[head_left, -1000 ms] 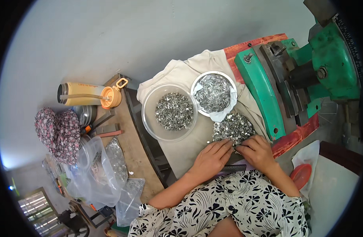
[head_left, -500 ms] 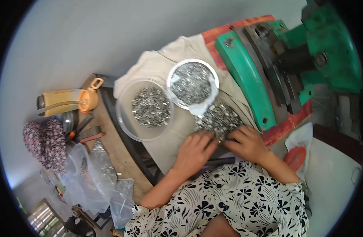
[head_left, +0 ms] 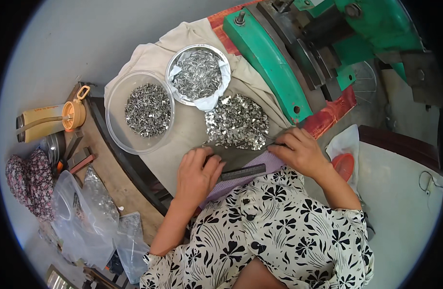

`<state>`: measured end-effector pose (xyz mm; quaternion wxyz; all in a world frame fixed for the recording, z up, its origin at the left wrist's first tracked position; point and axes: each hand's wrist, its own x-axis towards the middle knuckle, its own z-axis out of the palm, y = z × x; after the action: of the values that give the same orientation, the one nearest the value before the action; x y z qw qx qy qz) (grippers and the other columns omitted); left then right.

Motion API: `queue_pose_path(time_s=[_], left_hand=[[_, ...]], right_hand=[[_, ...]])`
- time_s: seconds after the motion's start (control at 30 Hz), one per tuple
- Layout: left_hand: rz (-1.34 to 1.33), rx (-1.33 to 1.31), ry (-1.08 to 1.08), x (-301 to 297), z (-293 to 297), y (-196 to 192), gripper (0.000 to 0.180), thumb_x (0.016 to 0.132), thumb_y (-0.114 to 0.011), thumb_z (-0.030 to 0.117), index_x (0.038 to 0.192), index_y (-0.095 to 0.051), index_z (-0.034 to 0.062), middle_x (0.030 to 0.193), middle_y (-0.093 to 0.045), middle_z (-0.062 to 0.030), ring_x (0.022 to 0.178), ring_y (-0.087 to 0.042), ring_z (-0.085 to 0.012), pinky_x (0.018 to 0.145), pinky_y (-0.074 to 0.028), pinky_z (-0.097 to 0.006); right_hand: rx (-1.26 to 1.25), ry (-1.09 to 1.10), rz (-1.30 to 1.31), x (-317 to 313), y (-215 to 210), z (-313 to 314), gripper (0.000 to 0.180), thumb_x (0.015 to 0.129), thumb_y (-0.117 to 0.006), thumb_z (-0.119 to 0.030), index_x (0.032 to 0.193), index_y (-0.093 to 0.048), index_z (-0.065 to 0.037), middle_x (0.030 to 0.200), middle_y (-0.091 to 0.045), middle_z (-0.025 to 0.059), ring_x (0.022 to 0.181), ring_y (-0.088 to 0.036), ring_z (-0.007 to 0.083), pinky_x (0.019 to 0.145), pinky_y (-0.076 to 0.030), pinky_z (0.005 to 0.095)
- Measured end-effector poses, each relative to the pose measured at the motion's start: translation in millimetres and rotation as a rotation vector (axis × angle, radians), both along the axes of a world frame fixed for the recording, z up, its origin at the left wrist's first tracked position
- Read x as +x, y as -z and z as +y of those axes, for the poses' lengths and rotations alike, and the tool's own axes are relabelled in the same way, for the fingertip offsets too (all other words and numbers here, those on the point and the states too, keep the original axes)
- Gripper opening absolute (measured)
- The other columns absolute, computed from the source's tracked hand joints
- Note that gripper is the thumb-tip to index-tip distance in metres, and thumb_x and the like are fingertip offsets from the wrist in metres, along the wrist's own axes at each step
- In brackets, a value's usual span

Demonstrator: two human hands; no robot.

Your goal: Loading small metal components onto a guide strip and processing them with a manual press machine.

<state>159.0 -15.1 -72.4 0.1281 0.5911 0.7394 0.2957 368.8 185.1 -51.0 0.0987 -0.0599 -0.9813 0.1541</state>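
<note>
A heap of small shiny metal pieces [head_left: 238,123] lies on the grey-beige cloth [head_left: 183,130] in front of me. My left hand [head_left: 196,173] is at the cloth's near edge, left of the heap, its fingers curled on the fabric. On the right, my right hand [head_left: 301,150] pinches the same edge beside the heap. Between the hands and my body, a dark ridged bar [head_left: 243,172] rests on purple fabric [head_left: 274,164]. Beyond the heap stands a round metal bowl [head_left: 226,86], lined with white material and filled with slender shiny pieces [head_left: 197,74].
A clear round tub [head_left: 116,137] of small metal pieces stands left of the bowl. The green machine [head_left: 265,62] rises at the right on a red-painted surface [head_left: 335,111]. Leftward are a yellow bottle [head_left: 43,121], clear plastic bags [head_left: 86,219] and a flowered cloth [head_left: 31,183].
My hands have drawn apart, away from the heap's near side to the cloth edge. The heap and the ridged bar are more exposed. The whole view has shifted.
</note>
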Motion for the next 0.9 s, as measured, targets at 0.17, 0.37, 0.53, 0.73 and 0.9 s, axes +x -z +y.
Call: queue_pose_path(time_s=[0.17,0.37,0.53,0.73,0.9], left_hand=[[0.006,-0.075,0.109,1,-10,-1,0.019,0.078,-0.076,0.016,0.092,-0.066,0.0069,0.093,-0.056,-0.0065,0.086,-0.056,-0.0263,0.075,-0.046,-0.037],[-0.034,-0.074,0.140,7,-14,-7,0.025,0.080,-0.075,0.025,0.095,-0.065,0.0081,0.091,-0.054,-0.0052,0.086,-0.055,-0.0249,0.076,-0.045,-0.038],[0.071,-0.056,0.181,23,-13,-8,0.027,0.082,-0.071,0.028,0.100,-0.066,0.0087,0.090,-0.053,-0.0033,0.087,-0.055,-0.0215,0.075,-0.045,-0.035],[0.180,0.000,0.166,30,-17,-3,0.022,0.081,-0.068,0.020,0.100,-0.068,0.0090,0.084,-0.052,-0.0003,0.080,-0.055,-0.0169,0.069,-0.046,-0.029],[0.201,0.028,0.183,27,-22,-2,0.021,0.081,-0.067,0.019,0.100,-0.068,0.0079,0.086,-0.054,0.0002,0.080,-0.056,-0.0161,0.069,-0.048,-0.029]], right_hand=[[0.024,0.036,-0.017,0,10,-5,0.023,0.073,-0.068,-0.011,0.096,-0.069,-0.010,0.091,-0.061,0.0028,0.086,-0.062,0.0206,0.068,-0.050,0.0329],[0.030,0.090,0.041,-18,-6,-8,0.023,0.077,-0.063,-0.008,0.099,-0.067,-0.008,0.095,-0.062,0.0052,0.072,-0.066,0.0209,0.062,-0.054,0.0332],[0.068,0.082,0.131,-44,-13,-14,0.025,0.077,-0.064,-0.007,0.101,-0.067,-0.007,0.100,-0.067,0.0058,0.074,-0.069,0.0207,0.061,-0.055,0.0319],[0.150,0.002,0.188,-55,-23,-14,0.027,0.074,-0.064,-0.011,0.101,-0.068,-0.009,0.099,-0.067,0.0045,0.080,-0.067,0.0198,0.063,-0.053,0.0300],[0.155,-0.069,0.205,-42,-24,-8,0.026,0.074,-0.064,-0.012,0.099,-0.067,-0.009,0.097,-0.066,0.0036,0.080,-0.065,0.0197,0.063,-0.053,0.0306]])
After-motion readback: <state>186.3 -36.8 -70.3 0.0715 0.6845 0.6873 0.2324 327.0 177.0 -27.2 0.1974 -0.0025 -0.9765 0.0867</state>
